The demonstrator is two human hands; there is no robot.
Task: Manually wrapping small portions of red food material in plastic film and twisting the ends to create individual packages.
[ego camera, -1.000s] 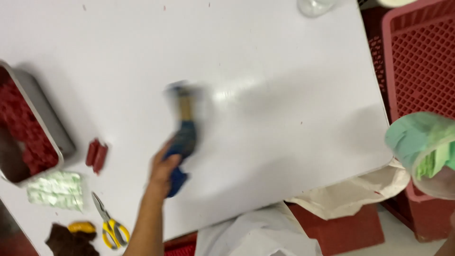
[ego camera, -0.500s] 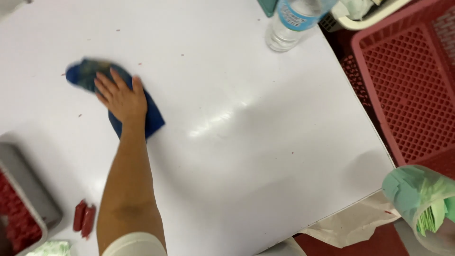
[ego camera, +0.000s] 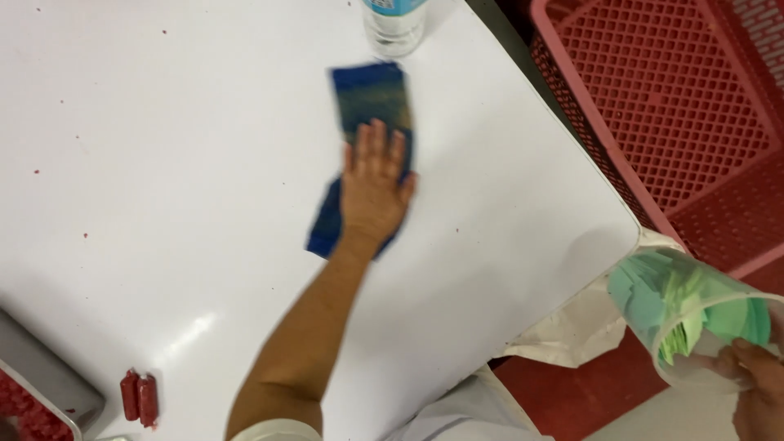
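**Blue cloth pressed flat on a white table**

Far left, at the lower edge: corner of a metal tray [ego camera: 41, 388], then two small red sausages [ego camera: 139, 398] lying side by side on the white table [ego camera: 163, 204]. Near centre: left hand [ego camera: 373, 189], fingers spread and palm down, pressing a blue cloth [ego camera: 371, 102], a crumpled, blurred strip with a greyish patch. Just beyond: base of a clear bottle [ego camera: 393, 31]. Right: red lattice crate [ego camera: 678, 106]. Lower right: right hand [ego camera: 755, 392] gripping a clear container [ego camera: 694, 314] of green paper slips.
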